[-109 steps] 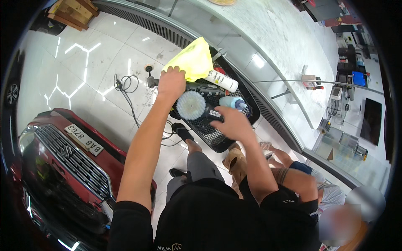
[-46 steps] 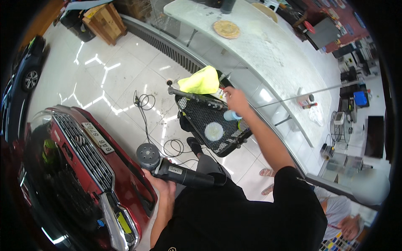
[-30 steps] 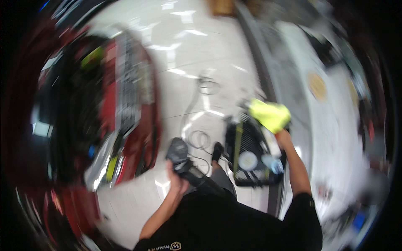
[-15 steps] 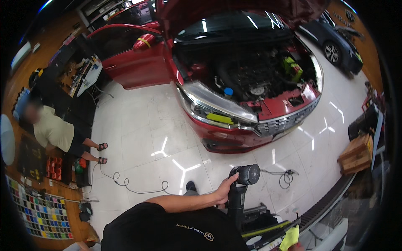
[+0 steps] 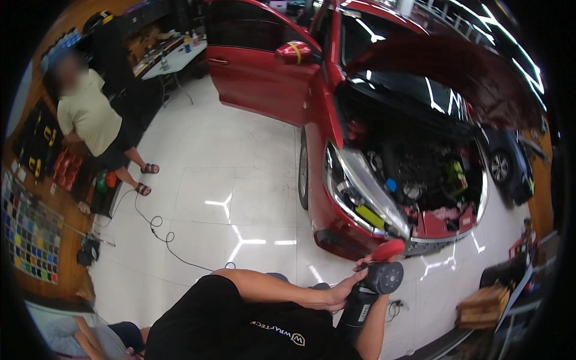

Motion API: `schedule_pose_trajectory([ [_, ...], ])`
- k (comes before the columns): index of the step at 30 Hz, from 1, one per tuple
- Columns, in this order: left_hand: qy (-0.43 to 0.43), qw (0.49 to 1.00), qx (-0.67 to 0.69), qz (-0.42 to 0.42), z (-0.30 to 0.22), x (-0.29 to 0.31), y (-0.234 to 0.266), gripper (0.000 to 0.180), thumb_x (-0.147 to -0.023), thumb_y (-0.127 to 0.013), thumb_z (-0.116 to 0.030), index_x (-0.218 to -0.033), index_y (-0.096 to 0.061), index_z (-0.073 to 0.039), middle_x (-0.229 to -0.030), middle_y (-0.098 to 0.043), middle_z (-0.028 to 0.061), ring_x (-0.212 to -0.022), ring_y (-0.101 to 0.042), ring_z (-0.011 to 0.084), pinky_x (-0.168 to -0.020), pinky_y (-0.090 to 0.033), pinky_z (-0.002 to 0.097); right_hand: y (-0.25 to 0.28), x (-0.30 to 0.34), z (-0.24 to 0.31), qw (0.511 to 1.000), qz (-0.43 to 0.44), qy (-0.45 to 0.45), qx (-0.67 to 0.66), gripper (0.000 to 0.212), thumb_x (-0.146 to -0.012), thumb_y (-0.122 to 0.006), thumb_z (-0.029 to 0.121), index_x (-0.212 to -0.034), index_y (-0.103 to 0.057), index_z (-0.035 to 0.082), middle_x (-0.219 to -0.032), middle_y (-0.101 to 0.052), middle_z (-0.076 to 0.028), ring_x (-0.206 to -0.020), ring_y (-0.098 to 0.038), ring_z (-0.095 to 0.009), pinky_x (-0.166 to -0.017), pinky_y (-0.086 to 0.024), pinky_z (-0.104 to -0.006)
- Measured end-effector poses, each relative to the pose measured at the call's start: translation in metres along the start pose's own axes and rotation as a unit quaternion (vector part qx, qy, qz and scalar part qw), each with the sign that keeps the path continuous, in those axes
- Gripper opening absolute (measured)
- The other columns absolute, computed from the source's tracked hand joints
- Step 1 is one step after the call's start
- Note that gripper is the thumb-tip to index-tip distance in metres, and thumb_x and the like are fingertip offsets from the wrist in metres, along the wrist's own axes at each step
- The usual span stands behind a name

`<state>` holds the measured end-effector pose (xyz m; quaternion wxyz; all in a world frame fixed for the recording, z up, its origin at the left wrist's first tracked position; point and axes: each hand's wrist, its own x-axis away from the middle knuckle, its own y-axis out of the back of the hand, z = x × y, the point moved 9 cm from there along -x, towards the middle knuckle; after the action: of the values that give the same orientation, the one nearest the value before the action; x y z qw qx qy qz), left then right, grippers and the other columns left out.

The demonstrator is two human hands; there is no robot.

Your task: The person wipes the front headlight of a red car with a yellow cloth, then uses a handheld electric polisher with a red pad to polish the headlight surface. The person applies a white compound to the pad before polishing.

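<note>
Before the front corner of the glossy red car (image 5: 327, 123), the left hand (image 5: 341, 295) wraps round the neck of a long, black power polisher (image 5: 355, 312), its round grey plate (image 5: 387, 278) dotted with holes and turned toward the view. The right hand (image 5: 364, 261), mostly hidden behind the tool, seems to pinch the edge of a flat, round red pad (image 5: 390, 249), just beside the plate. The person has just turned from a black mesh tray, now out of view, to face the car, and the pad has come up beside the polisher. Both pieces are thus together, though the plate looks bare. Farther out, the car's dark red bonnet (image 5: 444, 72) stands raised and yellow-green tape (image 5: 369, 217) crosses its clear headlight (image 5: 378, 192). Well left of the car, someone in a pale yellow shirt (image 5: 90, 114) stands near a thin black cable (image 5: 174, 249).
</note>
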<state>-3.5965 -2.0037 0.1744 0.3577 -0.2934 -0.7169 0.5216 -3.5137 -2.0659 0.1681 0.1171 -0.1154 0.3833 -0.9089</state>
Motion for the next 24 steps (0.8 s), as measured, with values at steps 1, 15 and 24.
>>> schedule_pose_trajectory([
  [1, -0.05, 0.999, -0.015, -0.007, -0.025, -0.003, -0.01, 0.075, -0.096, -0.061, -0.061, -0.152, -0.038, -0.016, -0.145, -0.052, 0.0029, -0.129, -0.054, 0.017, -0.109, -0.044, 0.0402, 0.008, -0.015, 0.0, 1.0, -0.022, -0.018, -0.004, 0.079, -0.098, -0.043, 0.072, -0.095, -0.065, -0.004, -0.089, -0.069, -0.018, -0.089, -0.069, -0.037, -0.079, -0.058, -0.0496],
  [15, 0.182, 0.591, -0.78, -0.096, -0.322, 0.007, 0.025, 0.095, -0.094, -0.039, -0.08, -0.132, -0.063, 0.003, -0.116, -0.068, 0.0236, -0.093, -0.066, 0.038, -0.085, -0.052, 0.0451, -0.022, -0.248, -0.062, 0.934, 0.171, -0.267, -0.166, 0.08, -0.096, -0.041, 0.076, -0.1, -0.066, -0.001, -0.094, -0.069, -0.018, -0.091, -0.066, -0.035, -0.081, -0.054, -0.0488],
  [24, -0.288, 0.148, -0.749, -0.578, -0.829, 0.014, 0.048, 0.13, -0.065, -0.087, -0.061, -0.165, -0.014, -0.018, -0.168, 0.0, 0.0277, -0.152, -0.014, 0.0526, -0.108, -0.026, 0.0788, 0.035, -0.337, -0.035, 0.971, -0.065, -0.153, -0.169, 0.079, -0.095, -0.038, 0.077, -0.095, -0.065, 0.002, -0.087, -0.065, -0.013, -0.087, -0.064, -0.032, -0.085, -0.053, -0.046],
])
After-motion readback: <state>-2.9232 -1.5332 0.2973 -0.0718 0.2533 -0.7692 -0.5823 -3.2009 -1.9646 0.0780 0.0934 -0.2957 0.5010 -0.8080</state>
